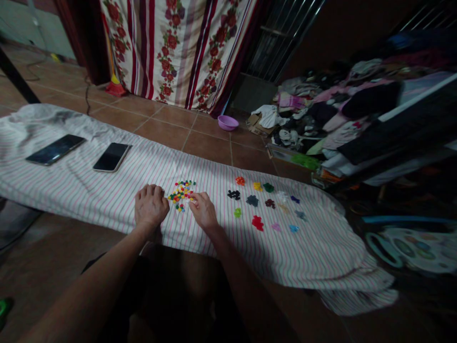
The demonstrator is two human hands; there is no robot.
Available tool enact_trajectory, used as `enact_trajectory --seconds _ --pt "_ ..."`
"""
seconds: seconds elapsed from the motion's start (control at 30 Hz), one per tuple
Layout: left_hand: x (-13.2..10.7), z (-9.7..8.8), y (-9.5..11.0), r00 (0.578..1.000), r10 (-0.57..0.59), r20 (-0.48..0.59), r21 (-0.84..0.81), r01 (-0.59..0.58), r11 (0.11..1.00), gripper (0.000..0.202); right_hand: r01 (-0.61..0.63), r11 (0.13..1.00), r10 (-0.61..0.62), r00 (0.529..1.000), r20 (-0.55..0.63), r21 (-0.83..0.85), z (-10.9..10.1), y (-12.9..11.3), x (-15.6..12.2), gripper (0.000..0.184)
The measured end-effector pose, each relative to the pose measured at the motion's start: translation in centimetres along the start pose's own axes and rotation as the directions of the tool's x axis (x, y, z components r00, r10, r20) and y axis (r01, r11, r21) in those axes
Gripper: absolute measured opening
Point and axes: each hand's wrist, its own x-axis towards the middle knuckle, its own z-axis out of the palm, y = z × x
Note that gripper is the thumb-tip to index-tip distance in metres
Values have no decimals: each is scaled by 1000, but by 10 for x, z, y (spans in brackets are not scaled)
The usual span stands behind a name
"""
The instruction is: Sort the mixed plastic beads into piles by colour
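A mixed pile of small coloured pieces (181, 194) lies on the striped cloth between my two hands. My left hand (152, 207) rests palm down on the cloth just left of the pile, fingers loosely laid out and holding nothing visible. At the pile's right edge, my right hand (204, 210) has its thumb and fingers pinched together; what is between them is too small to make out. Further right are small single-colour heaps, among them orange pieces (240, 181), black pieces (233, 195), lime pieces (237, 213), red pieces (257, 223) and light blue pieces (293, 228).
The striped cloth (214, 238) covers a long, low surface. Toward its left end lie a phone (112, 157) and a dark tablet-like device (56, 150). Beyond are a purple basin (227, 123) on the tiled floor, a floral curtain (194, 52) and heaped clothes (332, 105).
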Motion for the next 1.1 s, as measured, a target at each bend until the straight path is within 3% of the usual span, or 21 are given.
enact_trajectory --seconds 0.43,0.7,0.9,1.1 --pt "0 -3 1 1000 8 0 55 -8 998 24 17 1000 -16 1000 -26 11 -2 -5 -2 12" --pt "-2 -2 -1 999 28 -18 69 -27 997 24 23 992 -8 992 -125 121 -8 -3 -5 11" --pt "-2 0 -1 999 33 -27 73 -31 997 24 37 977 20 965 -261 209 -34 10 -1 16" --pt "-1 1 -1 999 31 -34 77 -28 997 23 -64 971 168 867 -469 229 -76 50 10 22"
